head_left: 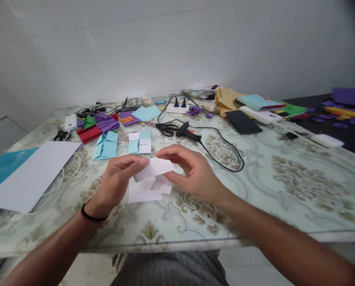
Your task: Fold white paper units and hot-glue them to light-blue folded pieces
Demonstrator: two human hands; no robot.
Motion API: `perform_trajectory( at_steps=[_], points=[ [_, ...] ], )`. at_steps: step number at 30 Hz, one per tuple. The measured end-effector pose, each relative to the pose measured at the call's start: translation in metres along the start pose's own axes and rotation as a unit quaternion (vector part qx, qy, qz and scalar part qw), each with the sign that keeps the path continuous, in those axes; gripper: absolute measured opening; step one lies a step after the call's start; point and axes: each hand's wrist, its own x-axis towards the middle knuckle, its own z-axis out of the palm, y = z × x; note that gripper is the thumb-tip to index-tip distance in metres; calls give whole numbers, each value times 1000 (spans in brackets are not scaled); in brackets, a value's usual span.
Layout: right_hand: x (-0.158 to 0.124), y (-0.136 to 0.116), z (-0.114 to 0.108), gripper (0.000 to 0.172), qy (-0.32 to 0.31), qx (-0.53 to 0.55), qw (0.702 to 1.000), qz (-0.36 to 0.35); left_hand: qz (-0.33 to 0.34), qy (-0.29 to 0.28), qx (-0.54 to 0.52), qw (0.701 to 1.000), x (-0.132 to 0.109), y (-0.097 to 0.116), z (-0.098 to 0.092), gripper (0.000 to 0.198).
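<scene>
A small piece of white paper (154, 167) is held up between my two hands, just above the tabletop. My left hand (121, 174) pinches its left edge between thumb and fingers. From the other side my right hand (192, 171) grips the right edge, thumb below and fingers above. Under it, more white paper pieces (144, 191) lie loosely on the cloth. Beyond my hands sit folded light-blue and white papers (139, 142) and a folded light-blue paper (106, 144).
Scissors (166, 129) and a black glue gun (189, 132) with a looped cord lie ahead. White sheets (37, 174) rest at left. Red folded papers (89, 134), a power strip (177, 108) and a phone (243, 121) are farther back. The table's front edge (153, 248) is near me.
</scene>
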Motion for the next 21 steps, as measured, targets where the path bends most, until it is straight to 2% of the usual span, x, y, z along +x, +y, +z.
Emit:
perform_trajectory(
  at_steps=[3,6,13,17,21],
  points=[
    [1,0,-2,10,25,-14,999,-14,17,-61,48,997,-3,5,4,22],
    [2,-2,-3,2,42,-60,997,-31,75,-109,119,984,-5,11,7,19],
    [1,-5,-2,11,32,-143,983,-114,224,-98,232,942,-10,13,9,10],
    [0,-4,-1,16,33,-132,984,-113,246,-109,248,930,-12,12,9,11],
    [-1,-3,0,8,40,-79,994,-64,249,-119,237,932,-11,12,8,8]
  ],
)
